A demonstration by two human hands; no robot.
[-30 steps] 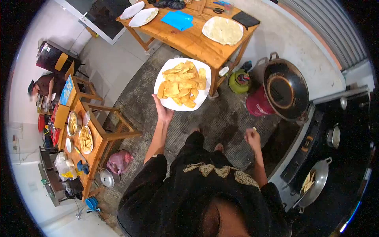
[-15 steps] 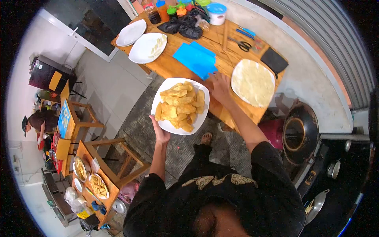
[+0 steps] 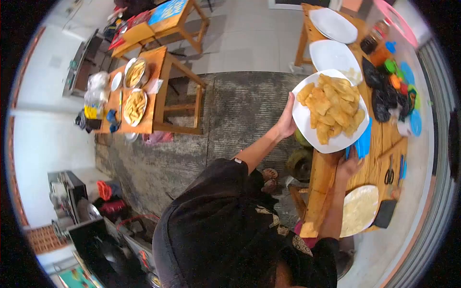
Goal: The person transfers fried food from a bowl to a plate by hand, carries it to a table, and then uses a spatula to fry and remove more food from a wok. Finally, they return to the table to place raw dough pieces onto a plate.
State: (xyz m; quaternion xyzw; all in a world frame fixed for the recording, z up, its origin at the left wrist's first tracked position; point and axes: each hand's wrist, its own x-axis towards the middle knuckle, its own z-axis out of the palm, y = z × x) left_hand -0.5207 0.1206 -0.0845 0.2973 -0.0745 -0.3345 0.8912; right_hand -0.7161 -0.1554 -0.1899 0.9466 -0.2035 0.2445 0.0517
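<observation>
My left hand (image 3: 286, 120) grips the rim of a white square plate (image 3: 307, 137) from its left side. Golden fried pieces (image 3: 331, 105) are heaped on that plate, which is held up over the table's edge. Just below it, my right hand (image 3: 350, 165) has its fingers closed at the near edge of a blue sheet (image 3: 363, 141) lying on the wooden table. The plate covers part of the sheet. A second white plate (image 3: 334, 57), with a few pale pieces, sits behind the held one. Nearer my right forearm is a plate spread with a pale flat layer (image 3: 360, 209).
Black plastic bags (image 3: 382, 91), sauce bottles (image 3: 377, 38) and scissors (image 3: 389, 170) lie along the table's wall side. Across the floor, a wooden table (image 3: 156, 72) bears a bowl (image 3: 136, 73) and plate (image 3: 135, 108) of fried pieces. A stove (image 3: 108, 254) stands at lower left.
My view has turned toward the left, so the table now appears at the right. The loaded plate has come over the table edge, partly covering the blue sheet. My right hand stays at the sheet.
</observation>
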